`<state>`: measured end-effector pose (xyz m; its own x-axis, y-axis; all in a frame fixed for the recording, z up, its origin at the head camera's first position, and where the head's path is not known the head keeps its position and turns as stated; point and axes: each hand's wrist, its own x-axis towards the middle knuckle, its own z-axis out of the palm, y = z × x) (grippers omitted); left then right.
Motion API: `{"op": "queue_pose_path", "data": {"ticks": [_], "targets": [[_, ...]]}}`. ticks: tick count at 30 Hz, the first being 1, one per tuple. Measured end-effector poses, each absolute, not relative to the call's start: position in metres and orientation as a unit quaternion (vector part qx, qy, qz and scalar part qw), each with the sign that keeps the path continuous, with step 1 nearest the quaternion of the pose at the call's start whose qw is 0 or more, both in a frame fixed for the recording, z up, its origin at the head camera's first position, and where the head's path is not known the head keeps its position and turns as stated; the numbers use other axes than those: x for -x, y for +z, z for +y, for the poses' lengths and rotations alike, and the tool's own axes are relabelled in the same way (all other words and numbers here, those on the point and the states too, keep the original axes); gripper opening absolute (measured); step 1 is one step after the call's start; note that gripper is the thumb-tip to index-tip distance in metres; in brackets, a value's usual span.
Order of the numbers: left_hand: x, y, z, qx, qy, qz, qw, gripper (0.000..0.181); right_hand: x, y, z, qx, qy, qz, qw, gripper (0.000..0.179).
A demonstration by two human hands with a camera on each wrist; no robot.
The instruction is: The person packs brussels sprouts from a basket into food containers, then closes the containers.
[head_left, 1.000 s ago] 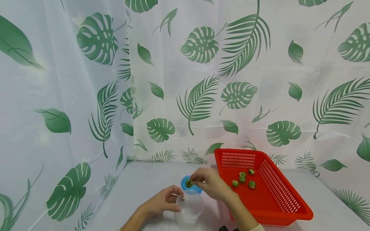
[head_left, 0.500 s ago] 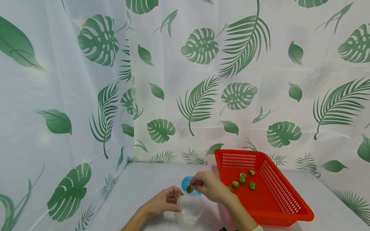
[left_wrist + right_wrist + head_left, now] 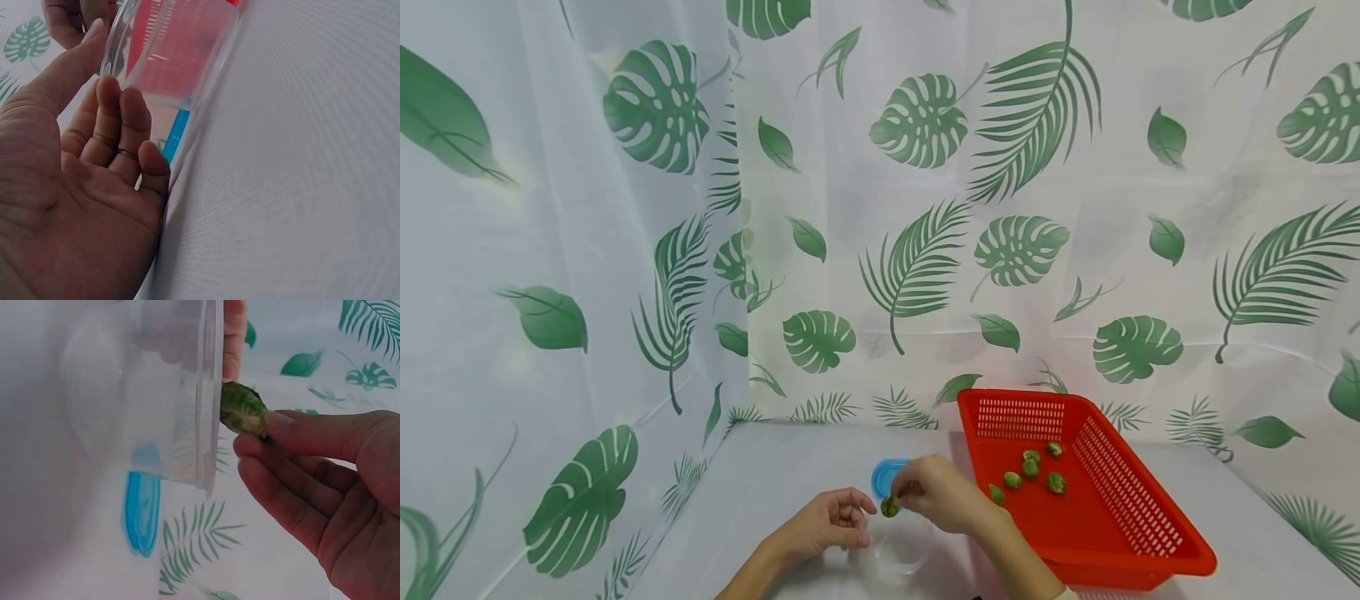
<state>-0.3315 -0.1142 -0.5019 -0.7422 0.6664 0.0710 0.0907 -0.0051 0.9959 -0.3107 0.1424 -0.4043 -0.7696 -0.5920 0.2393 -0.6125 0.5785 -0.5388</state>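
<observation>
**Brussels sprout held at the mouth of a clear container**

A person's right hand [image 3: 940,496] pinches a Brussels sprout [image 3: 890,507] between thumb and fingertips, right at the open mouth of a clear container [image 3: 897,557]; whether it touches the rim is unclear. The left hand [image 3: 829,527], fingers relaxed and slightly bent, touches the container's left side, presumably to steady something so light. The sprout sits between the hands, just beyond the left fingertips. A blue lid [image 3: 885,477] lies behind the container on the tabletop [image 3: 797,467]; a red basket [image 3: 1187,560] holding more sprouts [image 3: 1056,483] stands right, probably for easy reach.
</observation>
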Motion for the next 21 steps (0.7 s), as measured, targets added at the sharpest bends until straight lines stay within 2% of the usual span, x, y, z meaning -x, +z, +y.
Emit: {"op": "queue_pose_path", "data": {"ticks": [7, 21], "targets": [[0.3312, -0.5027, -0.1142, -0.275, 0.659, 0.662, 0.228, 0.046, 0.3093, -0.4055, 0.1402, -0.335, 0.293, -0.896, -0.004, 0.007], [0.3317, -0.503, -0.1149, -0.278, 0.664, 0.655, 0.23, 0.036, 0.3071, -0.4143, 0.1325, -0.339, 0.266, -0.902, 0.001, 0.011]]}}
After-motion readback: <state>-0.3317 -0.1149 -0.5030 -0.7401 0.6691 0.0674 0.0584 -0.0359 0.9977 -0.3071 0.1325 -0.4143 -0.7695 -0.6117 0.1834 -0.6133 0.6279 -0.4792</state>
